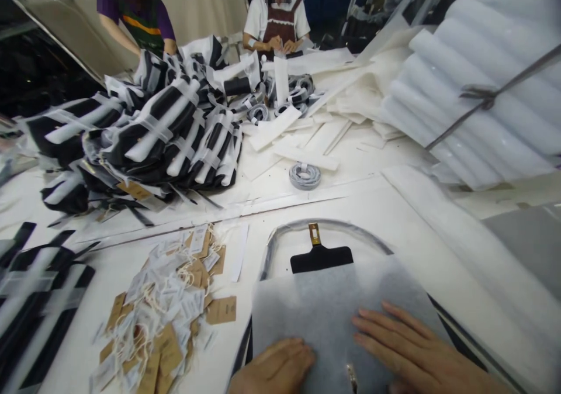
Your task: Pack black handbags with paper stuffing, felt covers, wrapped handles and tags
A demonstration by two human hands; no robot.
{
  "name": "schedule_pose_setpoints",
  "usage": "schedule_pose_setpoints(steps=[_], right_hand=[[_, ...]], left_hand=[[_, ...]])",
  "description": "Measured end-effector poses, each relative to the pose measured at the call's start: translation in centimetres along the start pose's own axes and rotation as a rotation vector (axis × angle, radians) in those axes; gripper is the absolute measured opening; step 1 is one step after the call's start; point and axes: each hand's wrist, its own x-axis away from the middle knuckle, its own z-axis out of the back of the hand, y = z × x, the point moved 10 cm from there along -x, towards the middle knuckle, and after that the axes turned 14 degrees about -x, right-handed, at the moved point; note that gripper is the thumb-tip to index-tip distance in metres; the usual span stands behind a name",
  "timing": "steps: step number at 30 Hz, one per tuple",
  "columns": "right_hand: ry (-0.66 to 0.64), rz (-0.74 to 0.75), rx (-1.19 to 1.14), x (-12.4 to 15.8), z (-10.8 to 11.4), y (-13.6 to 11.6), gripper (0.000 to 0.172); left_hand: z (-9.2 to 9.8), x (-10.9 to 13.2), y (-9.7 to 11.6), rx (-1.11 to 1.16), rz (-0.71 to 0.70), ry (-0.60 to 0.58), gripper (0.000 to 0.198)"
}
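Observation:
A translucent white tissue sheet (pixel 307 300) lies over a black bag (pixel 460 335), whose dark edges show on both sides. The bag's wrapped handle (pixel 326 223) arches out past the sheet's far edge. Between handle and sheet, a black tab (pixel 322 259) with a gold metal clasp (pixel 314 234) sticks out. My right hand (pixel 407 344) rests flat on the sheet, fingers apart. At the sheet's near left, my left hand (pixel 274 367) presses down with its fingers stretched out and close together. A small metal fitting (pixel 352 376) shows between my hands.
Left of the bag is a heap of paper hang tags (pixel 170 300) with strings. Beyond are a pile of wrapped black bags (pixel 162 125), a coiled strap (pixel 305 175) and loose paper strips (pixel 307 151). A tied stack of white padding (pixel 477 84) stands right. Two people work across the table.

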Motion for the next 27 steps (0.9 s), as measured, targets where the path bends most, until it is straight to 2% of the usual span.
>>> schedule_pose_setpoints(steps=[4,8,12,15,17,20,24,27], right_hand=[[0.058,-0.171,0.024,-1.5,2.3,2.1,0.046],[0.044,-0.241,0.064,-3.1,3.3,3.4,0.04],[0.013,-0.282,-0.072,-3.8,3.9,3.9,0.038],[0.085,-0.271,-0.162,-3.9,5.4,3.6,0.031],[0.118,-0.28,-0.19,-3.9,5.6,3.7,0.026],[0.078,-0.339,-0.17,-4.0,4.1,4.7,0.026],[0.011,-0.436,-0.098,-4.0,1.2,6.7,0.034],[-0.041,-0.444,-0.069,-4.1,-0.5,7.4,0.041]], left_hand=[[0.9,-3.3,-1.4,-0.157,0.067,0.013,0.026],[-0.2,-4.5,-2.1,-0.25,0.098,-0.076,0.044],[1.2,-4.9,-2.4,-0.158,0.12,-0.041,0.046],[2.6,-5.5,-2.6,-0.026,0.142,0.002,0.035],[2.3,-5.7,-2.9,0.032,0.178,-0.01,0.028],[0.5,-5.8,-3.4,0.044,0.225,-0.056,0.026],[-2.4,-5.4,-4.2,-0.018,0.284,-0.114,0.039],[-3.4,-5.4,-4.2,-0.116,0.268,-0.097,0.044]])
